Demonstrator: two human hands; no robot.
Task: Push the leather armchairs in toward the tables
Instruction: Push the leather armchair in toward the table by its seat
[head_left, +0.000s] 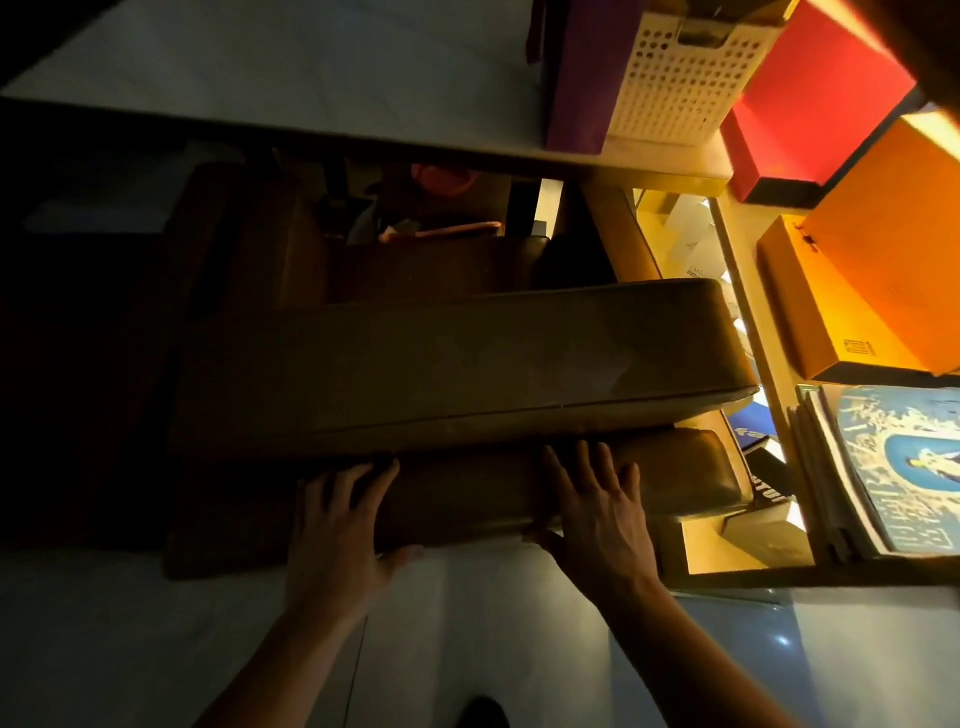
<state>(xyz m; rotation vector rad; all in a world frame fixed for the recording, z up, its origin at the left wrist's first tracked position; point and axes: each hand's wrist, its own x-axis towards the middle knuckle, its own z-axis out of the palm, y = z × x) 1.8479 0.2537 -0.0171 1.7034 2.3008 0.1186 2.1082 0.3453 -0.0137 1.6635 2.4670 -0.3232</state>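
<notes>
Dim light and a pale floor (156, 649) frame the head view, with the desk (311, 78) across the top from ten to one o'clock; the leather armchair (467, 364) sits at the centre with its seat already partly under the desk edge, its broad backrest top facing the camera; both hands press on the lower padded back panel at six o'clock, placed well apart, likely so the push goes straight rather than swinging the chair; the left hand (337, 525) lies flat with fingers spread and thumb hooked under the panel's near edge; the right hand (597, 514) does the same, fingers splayed toward twelve; at one o'clock a perforated basket (685, 78) and a red box (815, 98) stand on the desk; orange boxes (883, 270) and magazines (893, 467) fill the three o'clock side, close beside the chair, so drift that way risks a bump.
</notes>
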